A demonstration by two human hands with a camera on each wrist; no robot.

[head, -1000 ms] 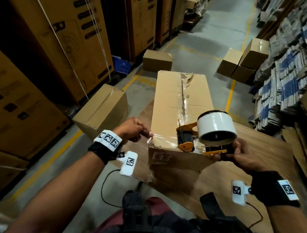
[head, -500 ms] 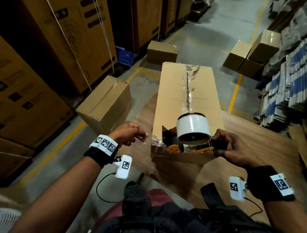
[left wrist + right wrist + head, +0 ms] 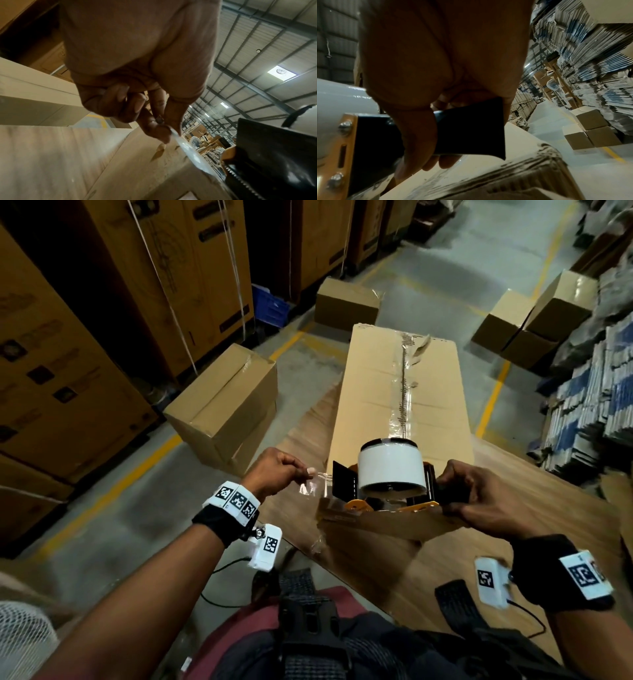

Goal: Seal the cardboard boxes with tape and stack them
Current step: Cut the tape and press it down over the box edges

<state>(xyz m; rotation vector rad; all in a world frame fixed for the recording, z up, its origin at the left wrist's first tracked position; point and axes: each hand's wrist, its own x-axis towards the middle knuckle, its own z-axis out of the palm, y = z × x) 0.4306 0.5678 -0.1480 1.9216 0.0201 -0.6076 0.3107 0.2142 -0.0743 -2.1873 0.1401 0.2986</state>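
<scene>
Cardboard box, long and closed, lies on the wooden worktop with its near end at the front edge; clear tape already runs along its top seam, wrinkled at the far end. Judging by that, the lengthwise strip is down and the near end is being finished; stacking is not begun. Right hand grips the tape dispenser by its black handle at that near end. Left hand pinches the loose tape end just beside the box's left corner.
</scene>
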